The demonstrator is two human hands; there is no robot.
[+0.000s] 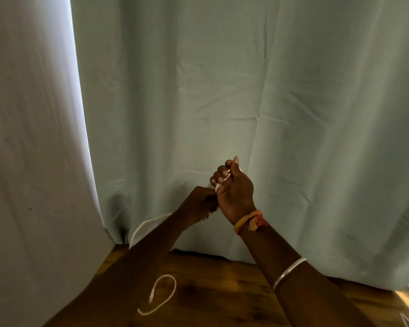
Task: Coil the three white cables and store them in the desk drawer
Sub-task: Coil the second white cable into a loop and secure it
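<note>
Loose white cable (151,296) trails at 7 o'clock. Your right hand (235,193) curls its fingers round the coil, acting as former; your left hand (202,204) pinches the feed, apparently for tension.

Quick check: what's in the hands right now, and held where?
One white cable. The right hand grips its wound turns in curled fingers; the left hand pinches the strand just below, slack trailing down.

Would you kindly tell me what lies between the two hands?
In the head view, only a short stretch of white cable bridges the small gap between the left hand and the right hand; both grip it.
</note>
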